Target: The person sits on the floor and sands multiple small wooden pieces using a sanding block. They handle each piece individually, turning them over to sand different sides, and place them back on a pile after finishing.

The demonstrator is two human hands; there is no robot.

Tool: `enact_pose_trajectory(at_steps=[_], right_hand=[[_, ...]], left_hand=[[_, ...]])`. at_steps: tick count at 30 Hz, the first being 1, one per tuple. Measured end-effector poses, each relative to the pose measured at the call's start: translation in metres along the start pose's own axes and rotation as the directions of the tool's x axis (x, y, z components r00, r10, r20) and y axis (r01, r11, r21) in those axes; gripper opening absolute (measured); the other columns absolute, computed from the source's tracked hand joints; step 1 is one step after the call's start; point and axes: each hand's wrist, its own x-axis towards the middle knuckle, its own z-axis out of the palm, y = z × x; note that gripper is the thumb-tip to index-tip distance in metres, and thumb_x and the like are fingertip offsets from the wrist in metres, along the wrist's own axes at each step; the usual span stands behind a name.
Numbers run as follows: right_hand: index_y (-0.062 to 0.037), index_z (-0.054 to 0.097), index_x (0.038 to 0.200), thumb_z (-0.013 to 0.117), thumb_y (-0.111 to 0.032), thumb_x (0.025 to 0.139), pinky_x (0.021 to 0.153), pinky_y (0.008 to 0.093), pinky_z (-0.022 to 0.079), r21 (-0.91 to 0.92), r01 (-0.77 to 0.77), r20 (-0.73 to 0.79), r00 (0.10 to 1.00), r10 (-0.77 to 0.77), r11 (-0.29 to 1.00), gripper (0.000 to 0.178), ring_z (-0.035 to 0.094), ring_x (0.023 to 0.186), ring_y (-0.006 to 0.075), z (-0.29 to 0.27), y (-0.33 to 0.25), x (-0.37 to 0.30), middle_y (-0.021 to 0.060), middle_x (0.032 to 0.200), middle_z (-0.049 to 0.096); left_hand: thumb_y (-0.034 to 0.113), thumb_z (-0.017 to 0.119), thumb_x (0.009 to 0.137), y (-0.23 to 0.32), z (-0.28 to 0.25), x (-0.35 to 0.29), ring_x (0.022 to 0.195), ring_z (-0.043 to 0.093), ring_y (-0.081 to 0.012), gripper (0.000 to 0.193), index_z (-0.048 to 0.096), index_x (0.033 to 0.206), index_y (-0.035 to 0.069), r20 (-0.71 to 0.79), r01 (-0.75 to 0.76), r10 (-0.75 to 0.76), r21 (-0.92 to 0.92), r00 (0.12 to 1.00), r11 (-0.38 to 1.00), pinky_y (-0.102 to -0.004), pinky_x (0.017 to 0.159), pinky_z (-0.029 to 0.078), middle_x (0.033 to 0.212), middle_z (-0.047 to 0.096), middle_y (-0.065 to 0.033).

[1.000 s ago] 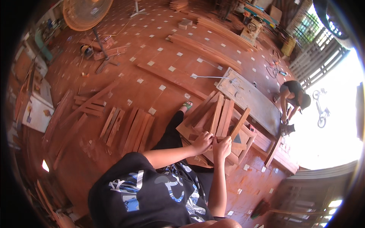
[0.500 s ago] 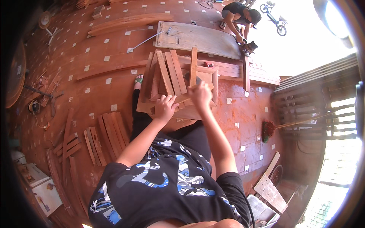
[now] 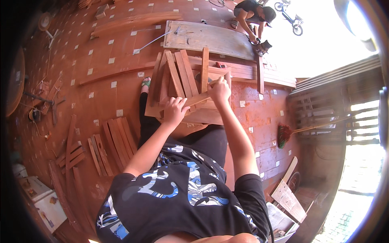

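My left hand (image 3: 175, 111) is closed on the near-left end of a short wooden strip (image 3: 198, 98), thumb toward the strip. Gripping its other end, my right hand (image 3: 219, 90) is farther away and to the right. The strip slants upward to the right between them, above a low wooden work surface (image 3: 206, 116). Just beyond it lie several wooden slats (image 3: 187, 73), side by side and pointing away from me. One more slat (image 3: 205, 69) stands out by itself close to my right hand. Beside it, a dark rounded thing (image 3: 198, 77) is partly hidden; I cannot tell what it is.
A co-worker (image 3: 253, 20) bends over a power tool (image 3: 262, 47) by a long wooden board (image 3: 210, 38). A small red object (image 3: 220, 65) lies beyond my work. More planks (image 3: 119, 137) rest on the tiled floor at left; a broom (image 3: 285, 135) is at right.
My right hand has moved slightly away and to the right, and the strip between my hands shows more fully. My left hand has barely moved. The whole view has shifted a little.
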Motion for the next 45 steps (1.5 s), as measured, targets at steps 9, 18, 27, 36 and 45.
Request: enact_pose_trajectory(at_steps=[9,18,27,36,45], right_hand=[[0.0002,0.054,0.113,0.079,-0.047,0.081,0.078,0.0477,0.062,0.29,0.136,0.112,0.978,-0.175,0.947,0.062,0.073,0.094,0.0362,-0.008,-0.064,-0.07,0.0206,0.104,0.067],[-0.0012,0.058,0.115,0.075,-0.052,0.081,0.076,0.0432,0.061,-0.059,-0.013,-0.033,0.999,0.011,0.998,0.064,0.072,0.095,0.0323,0.002,0.003,0.011,0.0173,0.108,0.068],[-0.0016,0.054,0.114,0.078,-0.049,0.079,0.077,0.0459,0.062,0.224,0.18,0.056,0.979,-0.197,0.958,0.063,0.073,0.094,0.0366,-0.001,-0.058,-0.072,0.0191,0.104,0.066],[-0.0006,0.057,0.12,0.076,-0.049,0.082,0.08,0.047,0.061,0.139,-0.133,0.12,0.986,0.116,0.981,0.065,0.074,0.097,0.0344,-0.009,0.038,0.031,0.0202,0.112,0.071],[-0.0011,0.06,0.115,0.077,-0.048,0.08,0.078,0.0451,0.061,0.03,0.134,-0.052,0.99,-0.133,0.99,0.061,0.074,0.09,0.0356,0.001,-0.004,-0.004,0.0196,0.105,0.07]], left_hand=[[0.023,0.081,0.082,-0.004,-0.006,-0.004,0.098,0.061,-0.028,0.031,0.072,0.107,0.007,-0.009,0.01,-0.01,-0.079,1.0,0.997,-0.0449,0.083,0.051,0.103,0.066,-0.0041],[0.026,0.079,0.084,0.0,-0.002,0.0,0.102,0.06,-0.0274,0.04,0.07,0.118,0.008,0.049,0.007,-0.009,0.04,0.999,0.999,-0.0431,0.087,0.049,0.108,0.066,-0.0043],[0.027,0.08,0.083,-0.01,0.001,-0.007,0.102,0.06,-0.0261,0.042,0.07,0.12,0.009,0.015,-0.002,0.002,-0.001,1.0,1.0,-0.0433,0.085,0.049,0.107,0.066,-0.0032],[0.03,0.077,0.086,0.008,-0.004,-0.002,0.102,0.061,-0.0256,0.039,0.07,0.118,0.009,0.076,-0.003,-0.003,0.077,0.997,0.997,-0.0423,0.084,0.051,0.107,0.066,-0.004],[0.026,0.078,0.085,-0.005,0.005,-0.007,0.102,0.06,-0.0266,0.038,0.07,0.118,0.009,-0.017,0.008,-0.008,0.028,1.0,1.0,-0.043,0.085,0.048,0.108,0.066,-0.0045]])
